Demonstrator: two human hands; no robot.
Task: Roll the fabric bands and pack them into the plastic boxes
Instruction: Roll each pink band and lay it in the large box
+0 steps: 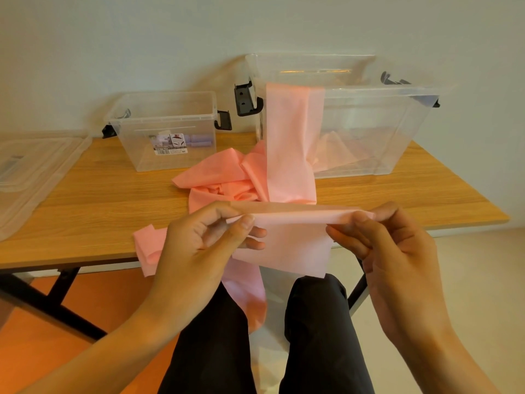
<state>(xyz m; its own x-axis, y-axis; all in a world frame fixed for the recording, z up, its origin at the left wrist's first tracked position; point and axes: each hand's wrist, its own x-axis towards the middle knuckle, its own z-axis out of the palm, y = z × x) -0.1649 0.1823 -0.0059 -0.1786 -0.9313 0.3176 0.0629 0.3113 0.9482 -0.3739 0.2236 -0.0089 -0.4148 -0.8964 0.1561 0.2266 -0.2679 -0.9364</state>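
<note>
A long pink fabric band (pixel 292 155) hangs out over the rim of the large clear plastic box (pixel 369 132), piles up on the wooden table (pixel 99 200) and runs down past my knees. Its near end is folded into a flat strip held level above the table's front edge. My left hand (pixel 204 237) pinches the strip's left end between thumb and fingers. My right hand (pixel 392 240) pinches its right end. A smaller clear box (pixel 167 129) at the back left holds a couple of purple rolls (pixel 200 140).
Clear plastic lids (pixel 34 166) lie on the table's far left. Both boxes have black latch handles and stand against the wall. My dark-trousered legs (pixel 312 336) are below the table edge, with an orange floor to the left.
</note>
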